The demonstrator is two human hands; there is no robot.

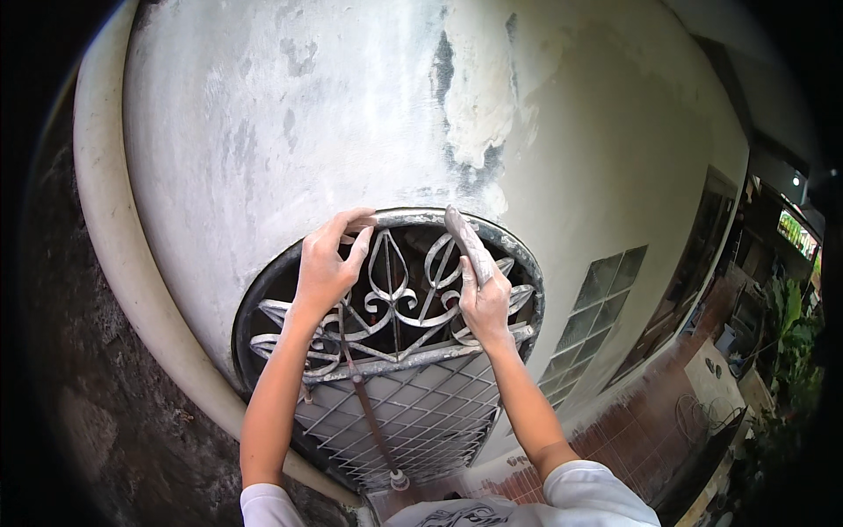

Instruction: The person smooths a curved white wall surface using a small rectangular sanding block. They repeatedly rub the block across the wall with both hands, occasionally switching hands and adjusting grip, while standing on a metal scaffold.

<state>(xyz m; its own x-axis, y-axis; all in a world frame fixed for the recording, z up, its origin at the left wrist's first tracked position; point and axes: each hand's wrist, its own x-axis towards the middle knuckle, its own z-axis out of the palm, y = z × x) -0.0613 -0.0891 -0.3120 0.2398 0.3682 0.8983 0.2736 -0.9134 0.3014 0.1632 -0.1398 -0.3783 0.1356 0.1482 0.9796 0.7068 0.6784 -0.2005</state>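
An arched metal grille [395, 294] with whitish, chipped scrollwork is set in the white wall. My left hand [329, 263] is at the upper left of its rim [413, 216], fingertips on the edge, fingers curved and apart. My right hand [485, 303] grips an elongated, dusty grey pad [467, 237], like sandpaper or a cloth, held against the upper right of the arch. Both hands are coated in pale dust. Below the scrollwork is a diamond-mesh panel [413, 413] with a rusty upright bar [371, 422].
A curved off-white pipe or column [104, 176] runs down the left beside dark rough ground or wall. The patchy white wall [290, 114] rises above. At right are a glass-block window [593, 312], a dark opening [689, 263], red tiled floor [632, 430], loose cable and plants [790, 342].
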